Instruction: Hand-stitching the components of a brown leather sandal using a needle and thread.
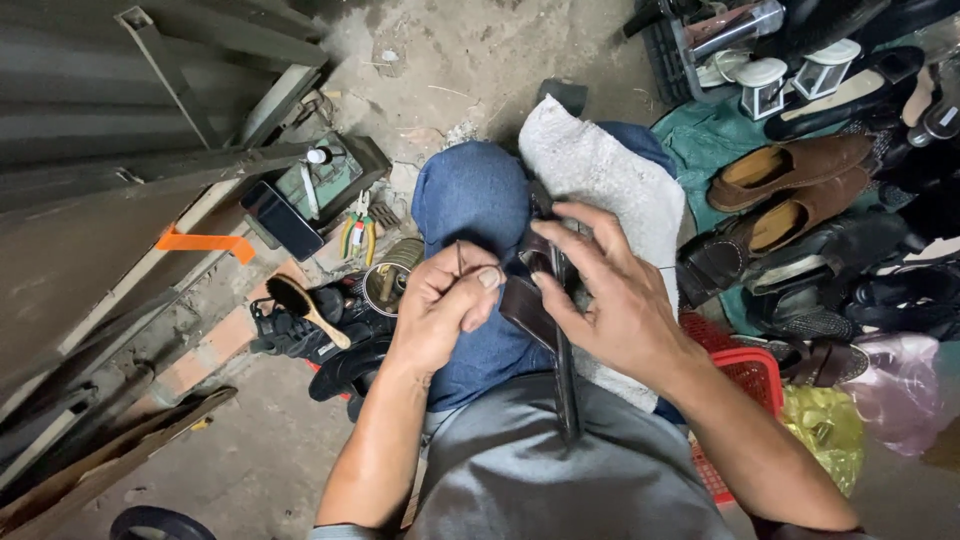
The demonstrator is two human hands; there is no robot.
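Centre of the frame: a person sits with knees in blue jeans (470, 200), looking down on both bare hands working over the lap.
Left hand: the left hand (445, 305) is closed in a fist, thumb and forefinger pinching a thin metal tool (460, 258) that stands upright above the knuckles.
Right hand: the right hand (610, 295) has its fingers spread and curled, pressing on a dark brown shoe (535, 300) from the right side.
Shoe: it lies at centre frame between the two hands, on the lap, touching the right hand's fingertips and thumb; whether the left hand touches it cannot be told.
Cloth: a grey-white cloth (600, 170) is draped over the knee at upper centre, behind the right hand.
Strip: a dark narrow strip (567, 390) runs down from the shoe over grey shorts (530, 470) at lower centre.
Left of centre: a wooden-handled brush (305, 308) rests on black shoes (290, 335); just beside it is an open tin (385, 285).
Upper left: pliers (358, 232) with yellow-green grips lie near a dark phone (282, 220) and a green box (325, 180).
Right side: brown loafers (800, 185) lie among a pile of dark shoes.
Lower right: a red basket (745, 370) sits just beside a yellow bag (825, 425) and a pink bag (900, 385).
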